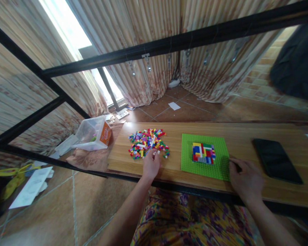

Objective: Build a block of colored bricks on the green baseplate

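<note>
My left hand is at the near edge of a loose pile of small coloured building bricks, its fingers drawn together. Light-coloured bricks show at the fingertips, but I cannot make out which piece is between them. To the right lies a green studded baseplate. A flat, multicoloured block of joined bricks, mainly red, blue, yellow and white, sits near its middle. My right hand rests at the baseplate's right edge, with bent fingers gripping that edge; part of the grip is hidden.
A black phone or tablet lies on the wooden tabletop beyond my right hand. A clear plastic box with an orange label stands left of the table. A black metal bar crosses in front of the curtains.
</note>
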A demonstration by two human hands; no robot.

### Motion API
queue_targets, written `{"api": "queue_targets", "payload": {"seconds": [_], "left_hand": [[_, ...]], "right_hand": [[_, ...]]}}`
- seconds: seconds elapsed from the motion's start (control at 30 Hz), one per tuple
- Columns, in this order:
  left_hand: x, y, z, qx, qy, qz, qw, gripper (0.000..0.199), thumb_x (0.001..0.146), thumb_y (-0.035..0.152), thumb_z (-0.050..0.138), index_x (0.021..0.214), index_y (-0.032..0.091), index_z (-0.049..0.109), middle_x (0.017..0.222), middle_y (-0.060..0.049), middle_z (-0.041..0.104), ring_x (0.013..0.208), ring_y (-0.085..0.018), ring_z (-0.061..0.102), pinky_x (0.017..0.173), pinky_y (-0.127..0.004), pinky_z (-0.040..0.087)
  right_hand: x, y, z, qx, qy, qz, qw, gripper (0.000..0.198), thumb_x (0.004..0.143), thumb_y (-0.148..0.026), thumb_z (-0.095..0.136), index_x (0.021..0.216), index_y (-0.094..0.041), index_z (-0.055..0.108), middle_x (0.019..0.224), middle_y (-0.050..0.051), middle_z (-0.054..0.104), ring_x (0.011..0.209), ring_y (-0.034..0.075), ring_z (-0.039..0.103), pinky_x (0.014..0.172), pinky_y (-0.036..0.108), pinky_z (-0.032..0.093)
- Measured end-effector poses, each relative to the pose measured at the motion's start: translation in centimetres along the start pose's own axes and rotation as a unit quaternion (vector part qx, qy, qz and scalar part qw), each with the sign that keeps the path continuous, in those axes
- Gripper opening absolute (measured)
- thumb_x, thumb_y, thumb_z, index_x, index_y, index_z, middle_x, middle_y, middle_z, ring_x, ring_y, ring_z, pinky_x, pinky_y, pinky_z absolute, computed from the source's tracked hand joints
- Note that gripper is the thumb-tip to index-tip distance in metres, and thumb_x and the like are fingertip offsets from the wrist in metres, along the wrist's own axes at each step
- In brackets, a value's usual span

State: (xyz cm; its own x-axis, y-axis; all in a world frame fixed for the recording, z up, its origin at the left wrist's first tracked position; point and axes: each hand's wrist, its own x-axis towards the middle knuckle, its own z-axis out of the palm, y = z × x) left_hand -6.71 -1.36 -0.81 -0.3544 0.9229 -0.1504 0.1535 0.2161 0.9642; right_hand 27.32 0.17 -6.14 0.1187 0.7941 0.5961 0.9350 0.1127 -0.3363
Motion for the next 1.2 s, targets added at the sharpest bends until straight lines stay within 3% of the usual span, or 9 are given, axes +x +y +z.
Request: {"api": "queue_targets", "payload": {"seconds": [0.17,0.37,0.47,0.6,0.73,0.9,1.03,1.2], "left_hand": [[0.3,-0.3,-0.1,0.054,0.01,0.003,0.999,0.027,0.093,0.023,0.05,0.116,0.017,0.063,0.057,0.006,0.054,0.04,-0.009,0.05,0.041,-0.02,0.041],[0.6,-0.7,-0.3,0.039,-0.007,0.014,0.999,0.039,0.094,0.03,0.052,0.13,0.016,0.057,0.062,0.005,0.057,0.04,-0.008,0.048,0.042,-0.02,0.041],[0.5,-0.9,-0.6,0.048,-0.014,0.049,0.998,0.033,0.094,0.029,0.051,0.123,0.016,0.06,0.065,0.004,0.06,0.046,-0.009,0.052,0.048,-0.021,0.044],[-0.1,-0.5,0.0,0.075,-0.036,0.093,0.992,0.017,0.092,0.026,0.05,0.093,0.018,0.065,0.07,0.001,0.065,0.062,-0.012,0.061,0.061,-0.022,0.048],[-0.8,1.4,2.3,0.116,-0.075,0.106,0.985,0.015,0.089,0.024,0.055,0.082,0.018,0.066,0.074,-0.001,0.069,0.072,-0.014,0.064,0.067,-0.023,0.046],[-0.7,3.9,6.4,0.191,-0.085,0.092,0.973,0.019,0.089,0.022,0.056,0.083,0.017,0.073,0.078,-0.003,0.073,0.072,-0.015,0.064,0.067,-0.024,0.043],[0.1,4.9,9.3,0.245,-0.093,0.048,0.964,0.02,0.088,0.023,0.057,0.085,0.017,0.076,0.082,-0.006,0.075,0.074,-0.017,0.066,0.067,-0.025,0.044],[0.4,5.6,11.3,0.266,-0.09,0.047,0.959,0.019,0.088,0.023,0.058,0.088,0.018,0.076,0.088,-0.008,0.077,0.081,-0.02,0.069,0.073,-0.027,0.048]], "right_hand": [[0.0,-0.1,-0.1,0.001,-0.007,0.01,1.0,0.028,0.09,-0.033,0.05,0.093,-0.016,0.073,0.092,0.011,0.071,0.086,0.025,0.066,0.078,0.038,0.052],[0.0,-0.3,-0.2,0.006,-0.006,0.021,1.0,0.028,0.09,-0.033,0.05,0.093,-0.016,0.072,0.092,0.011,0.071,0.085,0.025,0.066,0.076,0.037,0.052],[0.0,-0.3,-0.2,0.006,-0.002,0.019,1.0,0.028,0.09,-0.033,0.05,0.093,-0.017,0.072,0.091,0.011,0.071,0.086,0.025,0.066,0.077,0.037,0.052],[0.0,-0.3,-0.2,0.007,-0.002,0.013,1.0,0.028,0.09,-0.033,0.051,0.093,-0.016,0.073,0.091,0.011,0.071,0.087,0.026,0.066,0.079,0.038,0.052],[0.1,-0.5,-0.2,0.009,-0.006,0.018,1.0,0.027,0.09,-0.032,0.051,0.092,-0.016,0.073,0.09,0.011,0.071,0.086,0.026,0.066,0.081,0.039,0.053],[0.2,-0.7,-0.3,0.011,-0.011,0.026,1.0,0.027,0.09,-0.032,0.05,0.092,-0.016,0.073,0.091,0.012,0.072,0.087,0.026,0.067,0.08,0.039,0.053],[0.2,-0.7,-0.3,0.01,-0.004,0.023,1.0,0.027,0.091,-0.031,0.051,0.091,-0.016,0.073,0.091,0.012,0.072,0.087,0.025,0.066,0.082,0.039,0.052],[0.2,-0.6,-0.1,0.017,0.0,0.026,1.0,0.026,0.09,-0.032,0.051,0.091,-0.017,0.073,0.089,0.01,0.071,0.086,0.024,0.065,0.081,0.037,0.052]]}}
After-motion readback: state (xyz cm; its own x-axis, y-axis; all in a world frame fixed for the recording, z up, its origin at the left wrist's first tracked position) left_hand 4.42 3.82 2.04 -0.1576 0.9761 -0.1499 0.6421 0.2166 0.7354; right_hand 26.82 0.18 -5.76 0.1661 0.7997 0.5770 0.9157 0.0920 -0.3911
